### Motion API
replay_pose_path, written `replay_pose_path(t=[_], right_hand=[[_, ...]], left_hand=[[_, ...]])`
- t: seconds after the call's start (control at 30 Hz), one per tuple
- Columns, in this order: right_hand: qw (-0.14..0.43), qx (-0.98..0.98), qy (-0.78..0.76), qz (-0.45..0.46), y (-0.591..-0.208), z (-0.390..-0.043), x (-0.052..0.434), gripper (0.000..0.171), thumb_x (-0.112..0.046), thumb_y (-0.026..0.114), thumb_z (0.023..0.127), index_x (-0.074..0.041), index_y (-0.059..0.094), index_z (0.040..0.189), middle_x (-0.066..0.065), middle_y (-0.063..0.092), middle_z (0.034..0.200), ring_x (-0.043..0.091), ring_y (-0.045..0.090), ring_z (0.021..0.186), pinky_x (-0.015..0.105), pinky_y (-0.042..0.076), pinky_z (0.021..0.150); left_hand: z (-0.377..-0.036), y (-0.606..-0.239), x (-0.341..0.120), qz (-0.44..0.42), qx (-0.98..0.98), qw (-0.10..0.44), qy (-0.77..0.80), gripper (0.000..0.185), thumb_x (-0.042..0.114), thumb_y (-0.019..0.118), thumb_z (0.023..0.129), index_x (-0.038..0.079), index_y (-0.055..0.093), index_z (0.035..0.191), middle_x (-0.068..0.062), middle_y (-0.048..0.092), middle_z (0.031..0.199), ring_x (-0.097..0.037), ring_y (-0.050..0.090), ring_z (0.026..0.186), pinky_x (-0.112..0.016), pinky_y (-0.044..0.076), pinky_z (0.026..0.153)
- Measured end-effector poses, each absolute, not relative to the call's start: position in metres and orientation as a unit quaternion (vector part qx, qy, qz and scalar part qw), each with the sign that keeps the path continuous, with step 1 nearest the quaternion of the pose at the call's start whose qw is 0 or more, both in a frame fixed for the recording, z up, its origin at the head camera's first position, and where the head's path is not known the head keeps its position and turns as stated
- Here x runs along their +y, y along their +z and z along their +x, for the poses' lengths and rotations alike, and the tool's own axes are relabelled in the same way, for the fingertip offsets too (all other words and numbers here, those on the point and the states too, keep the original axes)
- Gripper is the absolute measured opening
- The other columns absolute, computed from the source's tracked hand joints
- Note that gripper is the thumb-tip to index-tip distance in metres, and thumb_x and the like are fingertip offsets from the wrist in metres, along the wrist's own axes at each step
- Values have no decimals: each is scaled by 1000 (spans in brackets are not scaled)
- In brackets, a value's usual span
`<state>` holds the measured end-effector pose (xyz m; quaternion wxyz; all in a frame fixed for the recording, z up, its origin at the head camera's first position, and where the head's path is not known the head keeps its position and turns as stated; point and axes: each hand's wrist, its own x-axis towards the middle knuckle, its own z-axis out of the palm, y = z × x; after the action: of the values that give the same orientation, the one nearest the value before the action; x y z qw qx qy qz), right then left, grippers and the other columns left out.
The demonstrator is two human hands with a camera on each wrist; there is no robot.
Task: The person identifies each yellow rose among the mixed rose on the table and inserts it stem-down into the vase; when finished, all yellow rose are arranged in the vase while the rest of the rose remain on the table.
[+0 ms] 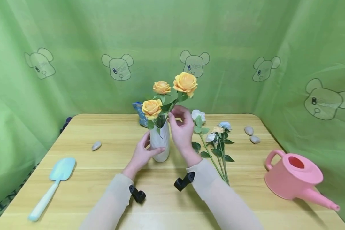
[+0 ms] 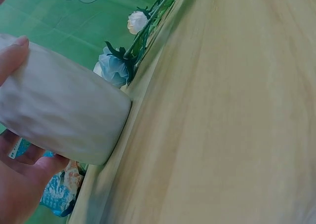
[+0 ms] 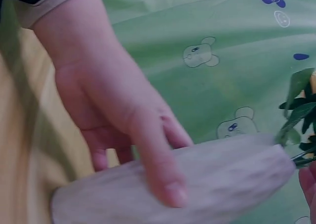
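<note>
Vase, rippled, cylindrical, within left hand's grip; slim rose stem within right hand's pinch.

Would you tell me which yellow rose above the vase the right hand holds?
The rightmost rose, stem in the right hand; the other two roses sit further left.

This looks like a recording booth: green cloth printed with animal heads hangs around 3 sides of a wood-grain table bearing a trowel and a watering can, and 2 small black cameras sit at the sleeves.
</note>
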<state>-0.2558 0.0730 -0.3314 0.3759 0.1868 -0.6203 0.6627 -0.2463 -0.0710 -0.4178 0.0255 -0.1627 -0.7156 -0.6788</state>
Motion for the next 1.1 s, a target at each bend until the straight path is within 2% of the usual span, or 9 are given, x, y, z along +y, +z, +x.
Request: replay_pose_path(t=[0.23,0.5,0.73,0.9,1.1], right_hand=[[390,-655,630,146,-350,-257,69,12,2,67,82,6,64,92,17,63,90,22,59,81,28,54,67],[356,-691,619,114,-351,-239,75,8,4,66,81,10,64,85,22,61,86,26,59,77,28,53,65],[304,-676,665,92,-355,-235,95,14,3,65,83,13,63,93,24,63,89,19,59,69,22,53,60],[292,-671,676,86,-359,-235,114,19,3,66,83,15,61,97,25,62,90,13,59,69,27,55,62],[258,-665,696,80,-369,-241,142,25,3,67,82,14,59,103,23,60,90,15,60,70,31,56,62]], left_hand=[[-247,-417,-71,-162,-713,27,-682,84,8,78,74,14,33,144,-8,45,136,-28,45,121,-40,39,100],[-247,-414,-71,-155,-723,27,-673,85,10,79,73,15,33,144,-9,45,136,-27,45,121,-39,38,100],[-247,-414,-72,-153,-727,21,-669,85,12,79,74,16,32,145,-8,44,137,-28,43,123,-41,36,102],[-245,-416,-72,-147,-728,15,-669,86,13,79,74,15,31,145,-9,44,137,-28,42,124,-40,35,103],[-245,-418,-70,-146,-729,17,-669,86,13,79,74,15,31,145,-9,45,135,-28,43,122,-39,36,102]])
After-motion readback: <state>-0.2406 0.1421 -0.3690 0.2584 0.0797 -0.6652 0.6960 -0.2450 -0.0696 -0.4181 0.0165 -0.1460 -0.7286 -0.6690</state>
